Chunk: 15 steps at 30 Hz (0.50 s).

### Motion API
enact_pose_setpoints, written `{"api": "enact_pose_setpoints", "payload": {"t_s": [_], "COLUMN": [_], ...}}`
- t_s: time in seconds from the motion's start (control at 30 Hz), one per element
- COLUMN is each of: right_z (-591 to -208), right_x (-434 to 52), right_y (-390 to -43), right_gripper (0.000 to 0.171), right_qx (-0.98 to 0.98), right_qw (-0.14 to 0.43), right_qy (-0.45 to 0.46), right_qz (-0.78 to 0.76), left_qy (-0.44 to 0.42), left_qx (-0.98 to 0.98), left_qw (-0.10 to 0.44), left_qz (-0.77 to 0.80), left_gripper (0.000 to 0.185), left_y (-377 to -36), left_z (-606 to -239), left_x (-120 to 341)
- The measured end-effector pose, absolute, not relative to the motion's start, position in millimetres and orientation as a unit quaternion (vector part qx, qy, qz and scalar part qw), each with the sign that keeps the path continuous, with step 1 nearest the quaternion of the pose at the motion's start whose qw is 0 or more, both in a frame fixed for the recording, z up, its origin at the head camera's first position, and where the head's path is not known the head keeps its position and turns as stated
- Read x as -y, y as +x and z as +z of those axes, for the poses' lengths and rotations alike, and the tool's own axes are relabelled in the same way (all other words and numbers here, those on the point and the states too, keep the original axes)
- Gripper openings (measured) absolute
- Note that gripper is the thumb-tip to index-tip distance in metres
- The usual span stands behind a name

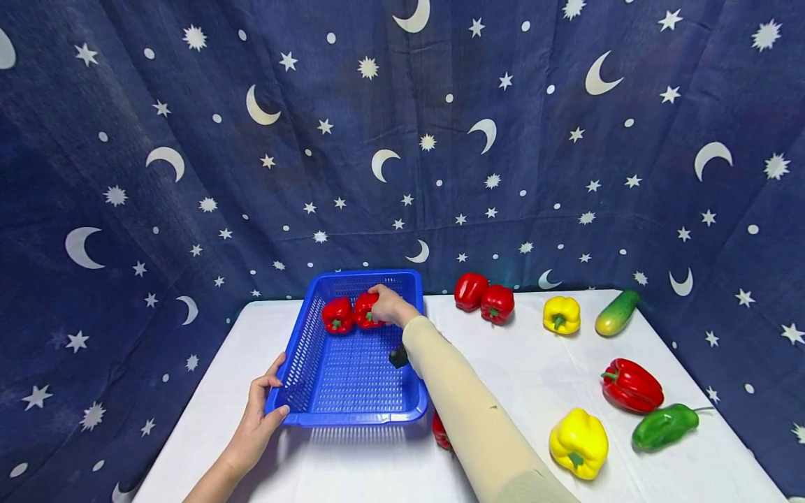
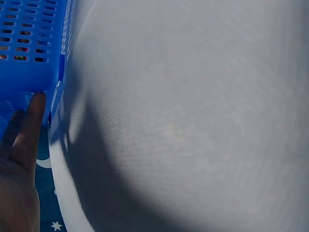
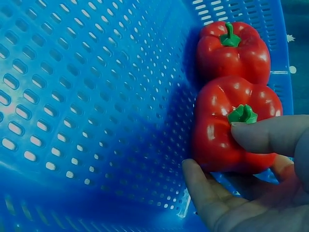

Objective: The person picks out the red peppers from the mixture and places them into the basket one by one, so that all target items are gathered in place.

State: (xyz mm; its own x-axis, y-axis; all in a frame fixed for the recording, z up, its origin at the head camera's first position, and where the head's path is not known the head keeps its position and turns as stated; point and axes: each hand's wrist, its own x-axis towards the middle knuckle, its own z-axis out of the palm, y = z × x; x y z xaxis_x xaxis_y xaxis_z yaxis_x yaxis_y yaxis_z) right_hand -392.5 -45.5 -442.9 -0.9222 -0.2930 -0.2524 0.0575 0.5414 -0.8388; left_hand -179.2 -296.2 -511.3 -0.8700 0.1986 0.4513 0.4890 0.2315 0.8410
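A blue perforated basket (image 1: pixel 302 342) stands on the white table (image 1: pixel 541 377). Two red bell peppers lie side by side at its far end. My right hand (image 1: pixel 388 304) reaches in and grips the right one (image 1: pixel 365 310), beside the other pepper (image 1: pixel 337 315). In the right wrist view my thumb (image 3: pixel 270 135) lies by the green stem of the held pepper (image 3: pixel 227 121) and my fingers (image 3: pixel 203 188) curl under it; the second pepper (image 3: pixel 231 50) touches it. My left hand (image 1: pixel 260 412) holds the basket's near left corner, with a finger (image 2: pixel 31 121) against the basket wall (image 2: pixel 34 43).
On the table right of the basket lie two red peppers (image 1: pixel 471 290) (image 1: pixel 497 303), a yellow pepper (image 1: pixel 561 314), a cucumber (image 1: pixel 617 312), a red pepper (image 1: pixel 632 385), a green pepper (image 1: pixel 664 425) and a yellow pepper (image 1: pixel 578 442). Another red pepper (image 1: pixel 441 431) shows under my right forearm.
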Motion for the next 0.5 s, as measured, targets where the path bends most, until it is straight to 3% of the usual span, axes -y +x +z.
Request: {"api": "enact_pose_setpoints", "payload": {"t_s": [0.5], "right_z": [-447.3], "right_x": [44.3], "right_y": [-392.7], "right_gripper": [0.064], "right_qx": [-0.863], "right_qw": [0.188], "right_qy": [-0.073], "right_qz": [-0.463], "left_qy": [-0.225], "left_qx": [0.772], "left_qw": [0.126], "left_qz": [-0.581], "left_gripper": [0.037], "left_y": [-179.2], "left_z": [-511.4], "left_x": [296.2]}}
